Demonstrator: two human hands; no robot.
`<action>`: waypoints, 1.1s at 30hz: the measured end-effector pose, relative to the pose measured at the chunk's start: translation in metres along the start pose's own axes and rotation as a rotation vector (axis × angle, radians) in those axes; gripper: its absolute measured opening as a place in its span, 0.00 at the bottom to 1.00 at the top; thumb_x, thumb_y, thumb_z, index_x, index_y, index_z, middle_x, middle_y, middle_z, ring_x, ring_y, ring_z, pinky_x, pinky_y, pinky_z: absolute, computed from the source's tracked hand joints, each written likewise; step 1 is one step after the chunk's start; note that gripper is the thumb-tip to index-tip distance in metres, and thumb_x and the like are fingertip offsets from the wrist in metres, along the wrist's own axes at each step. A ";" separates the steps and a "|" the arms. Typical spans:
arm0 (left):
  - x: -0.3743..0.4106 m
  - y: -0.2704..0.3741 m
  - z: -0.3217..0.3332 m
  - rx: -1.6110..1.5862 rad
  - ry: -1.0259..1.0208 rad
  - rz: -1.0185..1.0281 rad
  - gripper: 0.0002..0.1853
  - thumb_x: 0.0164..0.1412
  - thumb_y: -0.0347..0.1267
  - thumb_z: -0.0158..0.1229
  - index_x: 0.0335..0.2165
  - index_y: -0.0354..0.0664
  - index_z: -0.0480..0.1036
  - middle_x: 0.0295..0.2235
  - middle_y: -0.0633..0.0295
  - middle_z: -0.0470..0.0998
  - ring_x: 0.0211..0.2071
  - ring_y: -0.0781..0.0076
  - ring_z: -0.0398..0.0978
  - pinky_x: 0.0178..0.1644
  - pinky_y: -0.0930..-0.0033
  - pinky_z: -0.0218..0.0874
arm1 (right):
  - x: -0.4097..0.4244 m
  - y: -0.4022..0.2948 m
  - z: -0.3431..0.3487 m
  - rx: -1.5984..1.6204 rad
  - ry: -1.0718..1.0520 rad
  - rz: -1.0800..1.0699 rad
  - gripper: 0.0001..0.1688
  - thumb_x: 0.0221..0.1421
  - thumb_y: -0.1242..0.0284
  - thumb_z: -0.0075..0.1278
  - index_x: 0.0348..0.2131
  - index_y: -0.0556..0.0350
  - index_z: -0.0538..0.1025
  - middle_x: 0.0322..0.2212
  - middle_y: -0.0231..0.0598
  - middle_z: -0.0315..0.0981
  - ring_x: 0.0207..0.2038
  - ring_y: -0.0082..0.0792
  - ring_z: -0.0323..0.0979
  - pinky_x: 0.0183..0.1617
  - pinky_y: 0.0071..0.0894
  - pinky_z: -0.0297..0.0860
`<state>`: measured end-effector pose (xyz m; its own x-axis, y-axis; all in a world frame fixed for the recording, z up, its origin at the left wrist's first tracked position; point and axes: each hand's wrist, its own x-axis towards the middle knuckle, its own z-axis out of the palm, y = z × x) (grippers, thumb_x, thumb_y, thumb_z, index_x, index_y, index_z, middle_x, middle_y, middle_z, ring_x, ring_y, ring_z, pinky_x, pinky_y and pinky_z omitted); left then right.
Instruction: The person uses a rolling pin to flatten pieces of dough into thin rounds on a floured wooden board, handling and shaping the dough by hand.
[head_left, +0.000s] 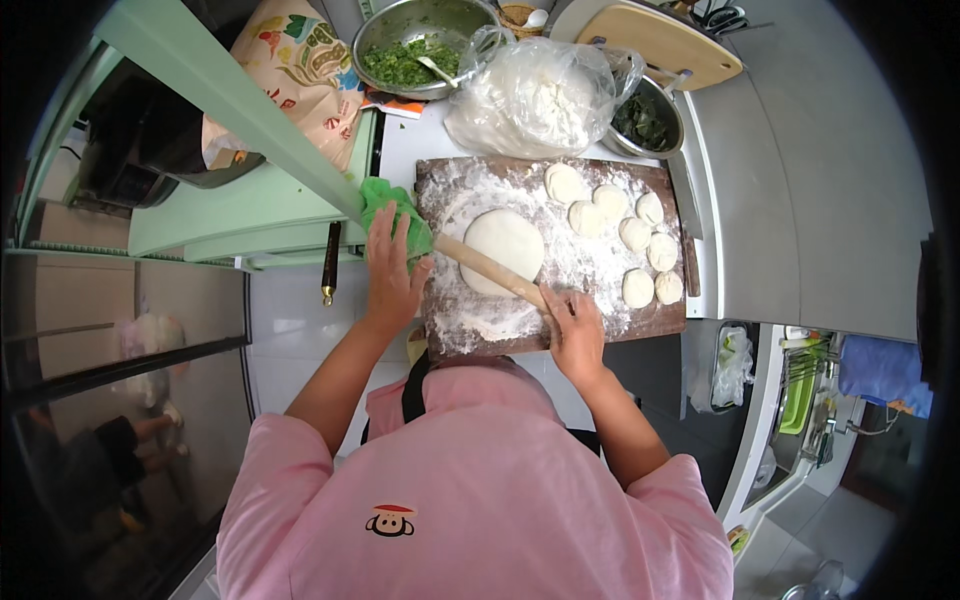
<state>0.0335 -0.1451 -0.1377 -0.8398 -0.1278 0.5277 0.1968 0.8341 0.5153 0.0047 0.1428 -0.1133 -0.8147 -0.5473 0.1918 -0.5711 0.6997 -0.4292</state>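
Note:
My right hand (577, 332) grips the near end of a wooden rolling pin (487, 271), which lies slantwise across a round flat sheet of dough (513, 238). Held up at the board's left edge, my left hand (396, 279) has its fingers extended and holds nothing; it overlaps a crumpled green cloth or bag (384, 196) in the picture. Whether it touches that or the pin's far end, I cannot tell. Under the dough is a flour-dusted dark wooden board (495, 346). Several small rounds of dough (636, 234) sit on its right side.
Behind the board stand a steel bowl of chopped greens (405, 64) with a spoon, a clear plastic bag of flour (536, 105) and a pot of dark leaves (643, 124). A green shelf frame (247, 112) rises at left. A dark handle (331, 262) juts out below it.

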 end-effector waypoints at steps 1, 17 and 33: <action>-0.001 0.000 0.000 -0.008 -0.001 0.001 0.31 0.64 0.40 0.45 0.59 0.36 0.49 0.61 0.43 0.49 0.61 0.38 0.47 0.61 0.40 0.38 | -0.003 0.001 0.003 0.011 -0.012 0.004 0.30 0.46 0.81 0.51 0.52 0.45 0.71 0.34 0.44 0.67 0.39 0.45 0.65 0.41 0.41 0.64; 0.008 0.012 0.006 -0.019 -0.055 -0.004 0.31 0.61 0.37 0.49 0.58 0.33 0.52 0.61 0.42 0.49 0.60 0.39 0.47 0.61 0.42 0.39 | 0.016 0.029 -0.005 -0.055 0.117 0.091 0.26 0.48 0.82 0.51 0.49 0.51 0.73 0.32 0.43 0.69 0.35 0.45 0.64 0.41 0.40 0.64; 0.057 0.039 0.066 0.068 -0.510 -0.234 0.33 0.55 0.37 0.56 0.56 0.32 0.58 0.48 0.47 0.67 0.49 0.48 0.64 0.54 0.56 0.56 | 0.003 0.047 -0.014 0.066 0.348 0.175 0.24 0.53 0.79 0.49 0.51 0.55 0.70 0.36 0.49 0.68 0.40 0.47 0.66 0.46 0.37 0.63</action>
<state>-0.0400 -0.0844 -0.1324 -0.9986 -0.0523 0.0025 -0.0432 0.8496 0.5257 -0.0255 0.1802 -0.1207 -0.8911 -0.2257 0.3938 -0.4219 0.7314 -0.5357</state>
